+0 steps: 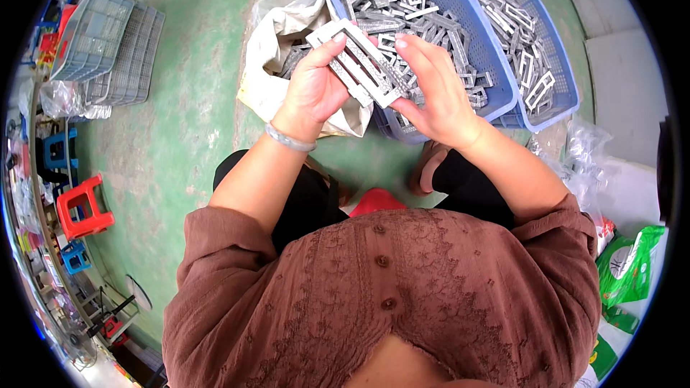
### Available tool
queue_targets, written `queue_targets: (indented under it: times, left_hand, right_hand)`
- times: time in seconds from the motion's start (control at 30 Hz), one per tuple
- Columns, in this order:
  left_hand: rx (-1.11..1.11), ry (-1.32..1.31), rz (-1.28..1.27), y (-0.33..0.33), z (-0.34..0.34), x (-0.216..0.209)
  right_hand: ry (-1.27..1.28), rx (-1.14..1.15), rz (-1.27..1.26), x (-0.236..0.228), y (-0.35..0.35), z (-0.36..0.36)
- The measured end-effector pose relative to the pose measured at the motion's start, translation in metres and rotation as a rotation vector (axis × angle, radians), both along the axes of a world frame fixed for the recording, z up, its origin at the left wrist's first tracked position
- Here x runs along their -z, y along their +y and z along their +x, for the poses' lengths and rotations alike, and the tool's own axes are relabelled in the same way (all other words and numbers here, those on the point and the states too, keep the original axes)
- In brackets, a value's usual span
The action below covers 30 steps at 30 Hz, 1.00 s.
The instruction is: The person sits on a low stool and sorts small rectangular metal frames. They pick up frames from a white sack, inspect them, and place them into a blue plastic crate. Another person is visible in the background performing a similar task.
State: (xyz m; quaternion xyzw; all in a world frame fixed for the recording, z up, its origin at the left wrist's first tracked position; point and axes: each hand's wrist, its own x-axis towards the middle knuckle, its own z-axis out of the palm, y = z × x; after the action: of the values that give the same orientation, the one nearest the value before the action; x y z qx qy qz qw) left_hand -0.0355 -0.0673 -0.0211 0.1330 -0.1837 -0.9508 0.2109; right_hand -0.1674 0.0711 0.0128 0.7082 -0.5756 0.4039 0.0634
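Note:
My left hand (pixel 314 85) is closed on several silvery rectangular metal frames (pixel 361 65) gathered side by side, its thumb lying over their upper left end. At their right end is my right hand (pixel 440 93), fingers curved around and thumb against the lower corner. Beneath the hands, an opened white sack (pixel 262 65) holds more grey metal pieces, partly hidden by my left hand. Just beyond my right hand stands a blue plastic basket (pixel 503 82) heaped with similar loose frames (pixel 431 18).
A second blue basket (pixel 570 93) of metal frames stands at the right. Grey crates (pixel 93 43), a red stool (pixel 80 205) and a blue stool (pixel 74 257) are on the left. Clear plastic bags (pixel 586 154) and a green bag (pixel 632 266) lie at the right.

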Motion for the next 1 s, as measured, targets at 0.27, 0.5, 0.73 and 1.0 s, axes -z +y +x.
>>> queue_targets:
  times: [0.27,0.5,0.73,1.0]
  left_hand:
    - [-0.45,-0.492,-0.766,-0.032,-0.009,0.015]
    - [-0.084,-1.44,-1.693,-0.055,0.002,0.051]
    - [0.091,-1.232,-1.678,-0.043,0.0,0.038]
    - [0.121,-1.052,-1.6,-0.029,-0.002,0.022]
  right_hand:
    - [0.081,0.231,0.135,0.023,-0.008,-0.058]
    - [0.015,0.477,0.686,0.085,-0.007,-0.123]
    - [0.119,0.478,1.184,0.166,-0.014,-0.153]
    - [-0.012,0.536,1.125,0.224,-0.046,-0.13]
